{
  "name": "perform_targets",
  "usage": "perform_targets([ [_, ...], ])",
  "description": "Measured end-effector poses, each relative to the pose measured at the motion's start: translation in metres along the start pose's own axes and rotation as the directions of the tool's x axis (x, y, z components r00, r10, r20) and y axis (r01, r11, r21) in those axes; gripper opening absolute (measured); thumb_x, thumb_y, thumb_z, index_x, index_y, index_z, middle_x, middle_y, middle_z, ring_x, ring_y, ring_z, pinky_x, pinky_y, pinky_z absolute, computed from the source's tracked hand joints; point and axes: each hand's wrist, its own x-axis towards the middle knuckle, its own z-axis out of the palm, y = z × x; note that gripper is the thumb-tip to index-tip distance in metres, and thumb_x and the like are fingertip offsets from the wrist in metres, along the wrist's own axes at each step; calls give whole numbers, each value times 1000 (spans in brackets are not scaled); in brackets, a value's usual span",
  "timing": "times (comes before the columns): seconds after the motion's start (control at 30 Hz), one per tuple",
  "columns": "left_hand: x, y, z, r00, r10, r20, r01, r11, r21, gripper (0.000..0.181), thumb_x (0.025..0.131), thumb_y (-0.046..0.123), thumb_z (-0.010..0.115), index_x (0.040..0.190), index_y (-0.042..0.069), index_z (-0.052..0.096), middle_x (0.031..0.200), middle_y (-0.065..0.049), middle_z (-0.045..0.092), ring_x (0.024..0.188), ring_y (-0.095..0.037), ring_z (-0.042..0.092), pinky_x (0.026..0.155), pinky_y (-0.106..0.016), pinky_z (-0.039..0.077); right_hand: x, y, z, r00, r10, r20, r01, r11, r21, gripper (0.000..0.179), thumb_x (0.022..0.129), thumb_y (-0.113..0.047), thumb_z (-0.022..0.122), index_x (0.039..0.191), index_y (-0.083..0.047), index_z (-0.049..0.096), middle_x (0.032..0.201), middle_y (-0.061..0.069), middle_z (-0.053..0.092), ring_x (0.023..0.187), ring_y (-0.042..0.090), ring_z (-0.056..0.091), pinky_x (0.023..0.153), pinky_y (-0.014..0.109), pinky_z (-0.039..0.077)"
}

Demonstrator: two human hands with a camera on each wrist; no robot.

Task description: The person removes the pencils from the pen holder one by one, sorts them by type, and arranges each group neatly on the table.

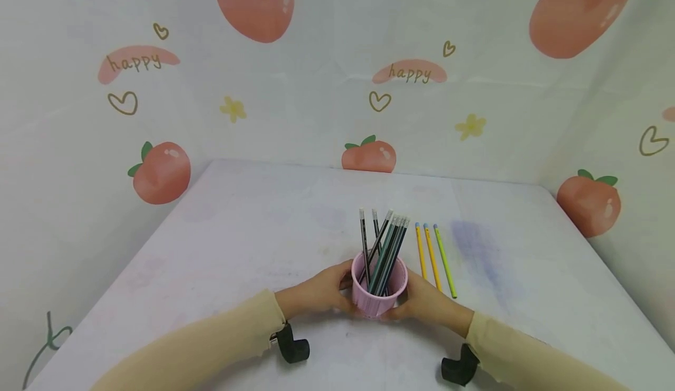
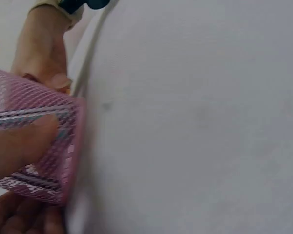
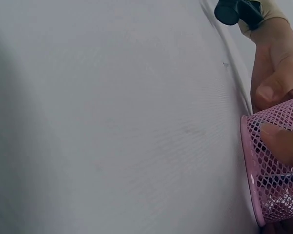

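A pink mesh pencil cup (image 1: 372,304) stands upright between both hands, with several dark pencils (image 1: 389,256) leaning in it, eraser ends up. My left hand (image 1: 323,290) grips its left side, the thumb (image 2: 24,144) across the near wall and the other fingers curled around behind. On the opposite side my right hand (image 1: 428,304) holds the cup the same way, its thumb (image 3: 283,144) lying on the mesh. In both wrist views the base rim is close to the white tabletop.
Two yellow pencils (image 1: 431,256) and one green pencil (image 1: 445,261) lie side by side on the white table (image 1: 253,221), right of the cup. Behind rises a white backdrop (image 1: 316,104) printed with fruit and hearts. Black camera mounts (image 1: 292,344) hang under both wrists.
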Motion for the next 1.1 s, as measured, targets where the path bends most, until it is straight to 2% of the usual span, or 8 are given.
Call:
perform_targets([
  [0.13,-2,11,-14,999,-25,37,17,976,217,83,70,-5,80,143,5,41,141,-9,51,131,-27,49,111,-36,39,2,1,0,1000,11,8,-11,1000,-6,101,63,-16,91,146,-7,33,140,8,51,131,28,45,113,39,32],
  [0.27,-6,32,-33,1000,-28,-15,31,843,536,65,80,5,76,138,8,47,131,-9,59,119,-25,58,103,-40,47,2,-1,0,1000,16,18,-16,1000,10,104,63,-15,90,148,-6,31,144,8,49,133,28,42,114,36,30],
  [0.33,-7,44,-43,997,1,-79,45,810,585,52,87,9,71,135,9,50,127,-10,62,114,-24,61,100,-41,49,2,-2,0,1000,17,17,-17,1000,17,106,62,-15,91,148,-6,30,145,9,48,134,28,42,114,30,29],
  [0.4,-8,55,-50,984,54,-173,55,822,567,39,94,14,64,131,10,54,122,-9,65,110,-24,63,97,-41,51,2,-2,-1,1000,14,16,-15,1000,16,105,62,-16,91,148,-6,31,144,9,49,133,28,42,112,25,29],
  [0.53,-6,68,-54,921,155,-358,0,917,398,27,98,20,59,123,13,59,117,-4,66,107,-19,65,94,-38,53,2,-3,-1,1000,-5,9,5,1000,2,103,61,-16,91,146,-4,33,141,9,51,130,26,44,108,18,29],
  [0.67,-1,66,-46,876,196,-441,-93,965,245,26,96,22,62,120,12,59,115,-4,65,105,-18,65,93,-34,53,1,-2,-2,1000,-15,9,15,1000,8,104,61,-16,91,146,-4,32,141,10,51,129,25,45,105,11,27],
  [0.87,6,56,-29,868,190,-459,-164,982,98,33,90,14,69,119,5,57,113,-12,65,102,-22,65,88,-30,55,2,-2,-2,1000,-18,10,17,1000,11,104,61,-14,91,146,-2,31,140,11,51,129,27,45,107,19,31],
  [1.1,11,51,-15,879,163,-448,-156,986,53,29,88,11,71,112,1,59,106,-16,65,95,-23,66,80,-24,55,3,-4,-1,999,26,17,-27,999,31,106,60,-13,91,146,-1,30,139,12,52,129,31,46,111,49,34],
])
